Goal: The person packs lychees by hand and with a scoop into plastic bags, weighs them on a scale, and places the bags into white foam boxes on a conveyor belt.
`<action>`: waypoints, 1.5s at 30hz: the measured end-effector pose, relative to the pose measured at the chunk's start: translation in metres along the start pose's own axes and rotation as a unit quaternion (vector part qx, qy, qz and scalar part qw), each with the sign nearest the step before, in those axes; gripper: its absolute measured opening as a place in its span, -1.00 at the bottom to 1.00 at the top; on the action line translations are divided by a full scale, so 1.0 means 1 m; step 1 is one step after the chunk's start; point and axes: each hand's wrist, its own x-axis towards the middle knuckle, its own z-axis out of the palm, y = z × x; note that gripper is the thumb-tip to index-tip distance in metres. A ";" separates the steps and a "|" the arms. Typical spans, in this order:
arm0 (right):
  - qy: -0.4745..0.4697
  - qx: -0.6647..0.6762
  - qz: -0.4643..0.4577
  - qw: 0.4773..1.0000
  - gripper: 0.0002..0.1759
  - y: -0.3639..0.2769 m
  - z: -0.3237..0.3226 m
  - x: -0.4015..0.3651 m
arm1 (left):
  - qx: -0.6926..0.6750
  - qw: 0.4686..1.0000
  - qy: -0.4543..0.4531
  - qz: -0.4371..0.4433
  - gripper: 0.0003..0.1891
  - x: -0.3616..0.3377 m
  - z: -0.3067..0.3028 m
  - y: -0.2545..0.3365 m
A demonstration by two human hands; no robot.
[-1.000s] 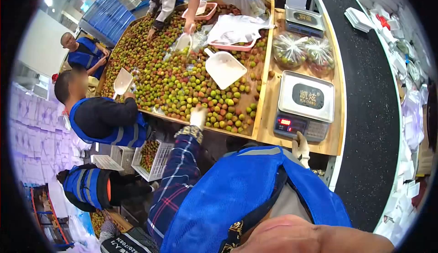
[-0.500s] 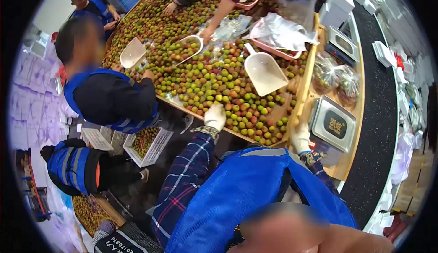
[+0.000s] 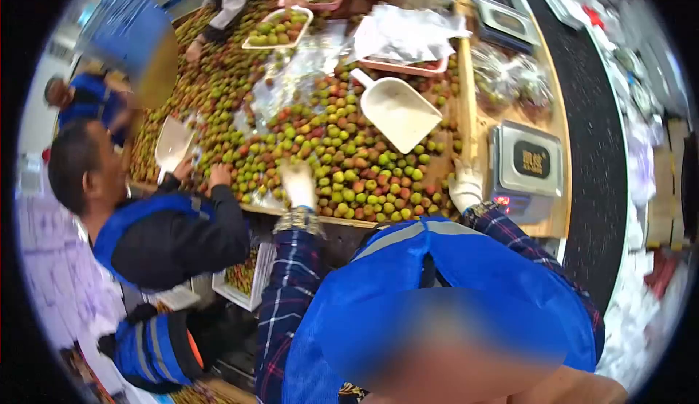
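My left hand (image 3: 298, 184), in a white glove, reaches over the near edge of a wooden bin of red-green round fruit (image 3: 349, 158). Its fingers look stretched out over the fruit, slightly blurred, with nothing visible held. My right hand (image 3: 466, 187), also gloved, rests with fingers apart at the bin's wooden corner rail (image 3: 468, 105), beside a digital scale (image 3: 527, 161). A white scoop (image 3: 399, 112) lies on the fruit between and beyond my hands.
A worker in a blue vest (image 3: 164, 240) stands at left, both hands at the fruit, near another scoop (image 3: 173, 145). Across the bin are a fruit-filled white tray (image 3: 278, 29), plastic bags (image 3: 408, 34) and other people's arms. A dark conveyor belt (image 3: 593, 120) runs at right.
The view has shifted. My left hand has moved left and farther over the fruit, while my right hand sits higher at the corner rail. A fruit-filled tray now shows across the bin.
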 end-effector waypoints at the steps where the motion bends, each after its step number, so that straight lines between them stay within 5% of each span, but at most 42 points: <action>1: 0.004 0.003 0.001 1.000 -0.38 -0.001 -0.003 0.003 | -0.077 0.996 0.007 -0.035 -0.36 0.012 -0.022 0.046; 3: -0.041 -0.016 0.026 0.999 -0.37 -0.005 -0.011 0.005 | 0.062 0.995 0.043 0.073 -0.37 0.042 -0.021 0.006; 6: 0.031 0.011 -0.011 0.999 -0.36 0.016 0.023 -0.003 | 0.177 0.965 -0.034 0.190 -0.40 0.013 -0.019 -0.030; 7: 0.046 0.027 -0.015 0.998 -0.36 0.017 0.029 -0.005 | 0.318 0.932 -0.093 0.149 -0.34 -0.008 -0.022 -0.026; 9: 0.006 0.032 0.025 0.999 -0.40 0.014 0.025 -0.002 | 0.366 0.908 -0.159 0.130 -0.37 -0.044 -0.027 -0.008; 11: -0.021 0.017 0.038 0.999 -0.46 0.008 0.013 0.000 | 0.406 0.874 -0.141 0.226 -0.45 -0.046 -0.020 -0.023; 15: -0.050 0.015 0.042 0.998 -0.47 0.004 0.002 0.005 | 0.362 0.908 -0.173 0.118 -0.60 -0.045 -0.021 -0.010; 45: -0.037 0.036 0.044 0.998 -0.60 0.001 0.000 0.005 | 0.419 0.881 -0.169 0.140 -0.65 -0.045 -0.016 -0.017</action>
